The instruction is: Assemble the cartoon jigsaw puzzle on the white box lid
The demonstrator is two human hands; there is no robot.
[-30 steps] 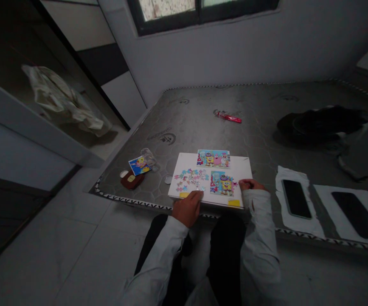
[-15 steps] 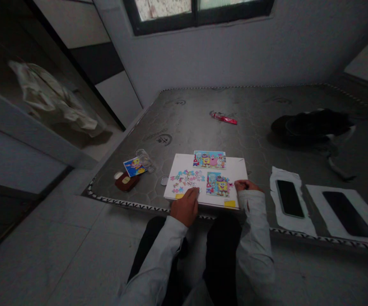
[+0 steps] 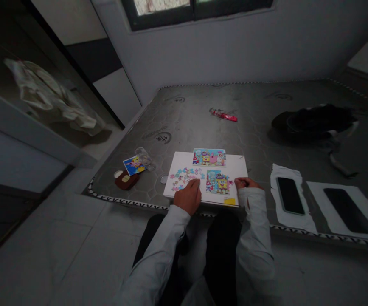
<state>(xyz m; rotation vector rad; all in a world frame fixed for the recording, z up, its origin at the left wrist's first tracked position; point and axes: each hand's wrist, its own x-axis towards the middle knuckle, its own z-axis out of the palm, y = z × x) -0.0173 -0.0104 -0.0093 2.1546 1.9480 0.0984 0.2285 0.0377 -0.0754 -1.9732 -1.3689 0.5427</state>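
A white board (image 3: 179, 159) lies at the front edge of a grey mattress. On its left half are loose jigsaw pieces (image 3: 180, 176) in pink, blue and white. My left hand (image 3: 188, 196) is closed over the near side of these pieces, its fingertips bent down; what they hold is hidden. Right of it lies a partly joined cartoon puzzle (image 3: 217, 182). At that puzzle's right edge, my right hand (image 3: 246, 183) is closed in a pinch, with a small pink puzzle piece (image 3: 231, 182) at its fingertips. A cartoon picture card (image 3: 209, 157) lies along the board's far edge.
Left of the board are a brown case (image 3: 127, 182), a blue picture card (image 3: 134, 165) and a clear plastic packet (image 3: 144, 159). To the right, two phones (image 3: 290, 196) lie on white sheets. A red packet (image 3: 224, 115) and a dark cap (image 3: 314, 123) are farther back.
My left hand has moved slightly away from me and to the right, now covering the yellow patch at the board's near edge. My right hand stays at the puzzle's right edge.
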